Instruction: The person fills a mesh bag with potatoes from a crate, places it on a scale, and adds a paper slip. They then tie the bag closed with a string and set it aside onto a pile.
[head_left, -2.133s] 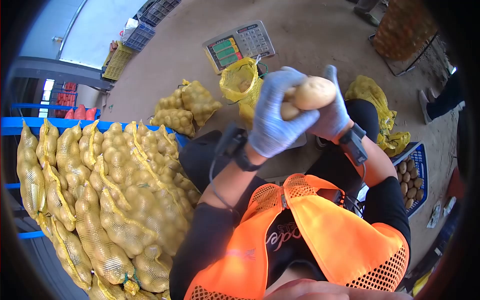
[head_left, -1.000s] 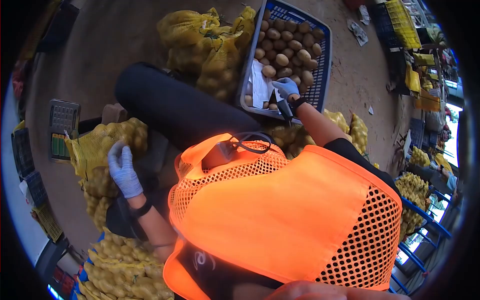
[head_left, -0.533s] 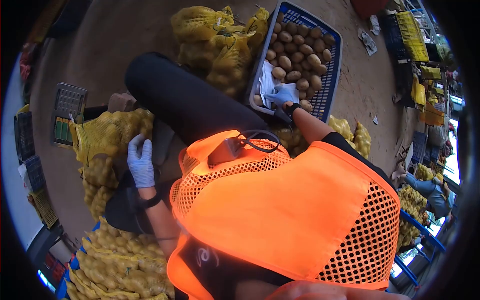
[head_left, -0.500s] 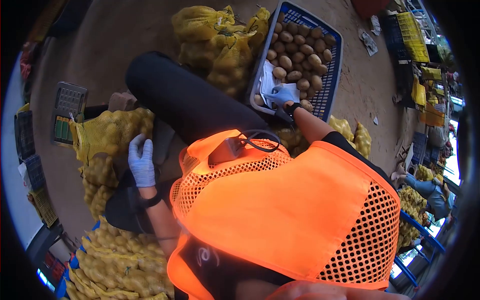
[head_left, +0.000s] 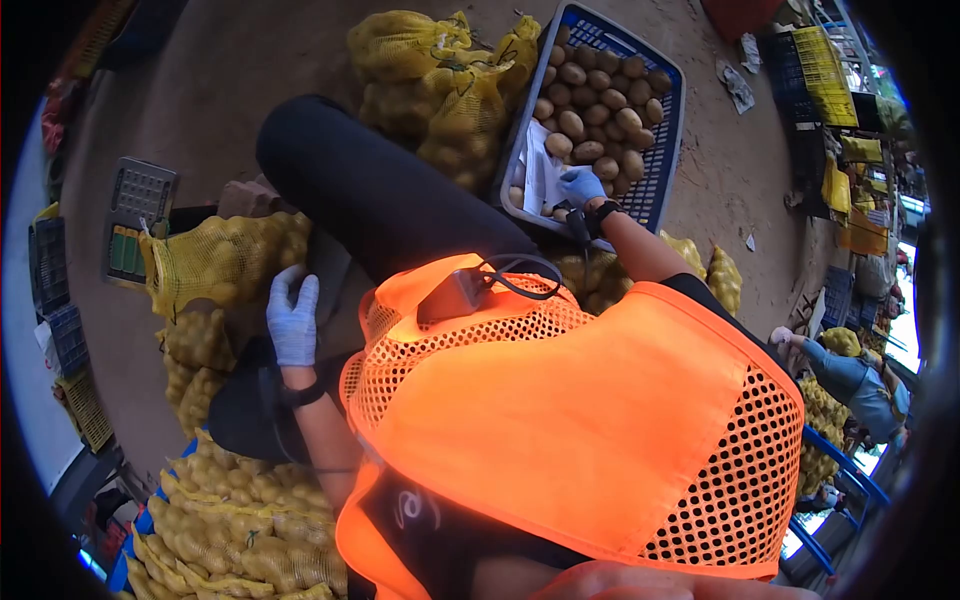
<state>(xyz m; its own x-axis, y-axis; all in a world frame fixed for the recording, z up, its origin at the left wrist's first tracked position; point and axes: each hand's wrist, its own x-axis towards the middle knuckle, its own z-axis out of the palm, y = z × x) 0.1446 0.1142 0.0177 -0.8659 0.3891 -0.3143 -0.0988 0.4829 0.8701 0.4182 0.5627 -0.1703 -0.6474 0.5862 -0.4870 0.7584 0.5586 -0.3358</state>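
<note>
My right hand (head_left: 581, 187), in a pale blue glove, is inside the blue plastic crate (head_left: 673, 150). Its fingers are curled at the edge of a white sheet of paper (head_left: 540, 172) and appear to pinch it; the fingertips are partly hidden. Brown potatoes (head_left: 600, 95) fill much of the crate beside the paper. My left hand (head_left: 292, 318), gloved in whitish blue, holds nothing, its thumb and fingers apart. It hovers by my leg, just below a yellow mesh bag of potatoes (head_left: 235, 255).
Yellow mesh bags (head_left: 440, 95) stand left of the crate. Stacked potato sacks (head_left: 240, 520) fill the lower left. A scale with a keypad (head_left: 140, 215) is at far left. Another person (head_left: 850, 380) is at far right, near blue rails (head_left: 845, 465) and yellow crates (head_left: 825, 75).
My right hand has shifted slightly right and its fingers have curled; the paper now lies mostly left of it. My left hand has moved a little right, fingers spreading. The other person's arm has shifted.
</note>
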